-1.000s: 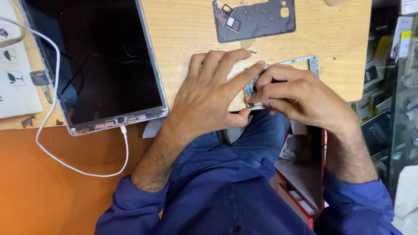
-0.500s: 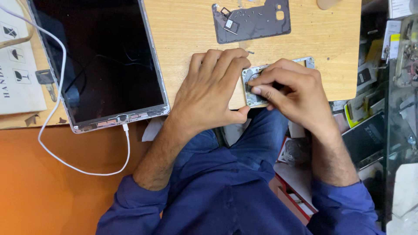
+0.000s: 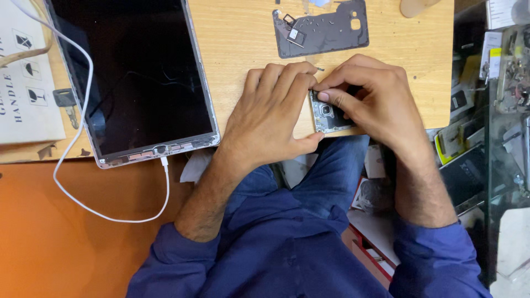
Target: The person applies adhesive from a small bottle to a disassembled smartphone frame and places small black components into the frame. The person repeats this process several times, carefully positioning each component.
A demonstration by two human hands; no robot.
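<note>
Two bare hands work at the near edge of a wooden table (image 3: 243, 44), seen from above over our blue-sleeved arms and lap. Our left hand (image 3: 270, 118) lies flat, palm down, fingers together and pointing away from us, covering most of a small opened phone (image 3: 327, 113). It clamps nothing; it simply presses the phone to the table. Our right hand (image 3: 375, 99) curls in from the right, thumb and forefinger pinched at the phone's top corner. Whether they hold a screw or small part between them we cannot tell; the tips hide it. Only a strip of the phone shows, between the two hands, with its round camera ring visible and its lower end at the table's edge.

To do this well, we judge that the left palm should keep steady downward pressure so the phone does not slide, while the right fingertips work lightly, since the parts look fine and easy to drop.

Farther off lies a dark grey back plate (image 3: 323, 30) with tiny loose parts on it. To the left a large tablet (image 3: 130, 77) rests screen up, a white cable (image 3: 110, 212) plugged into its near end.
</note>
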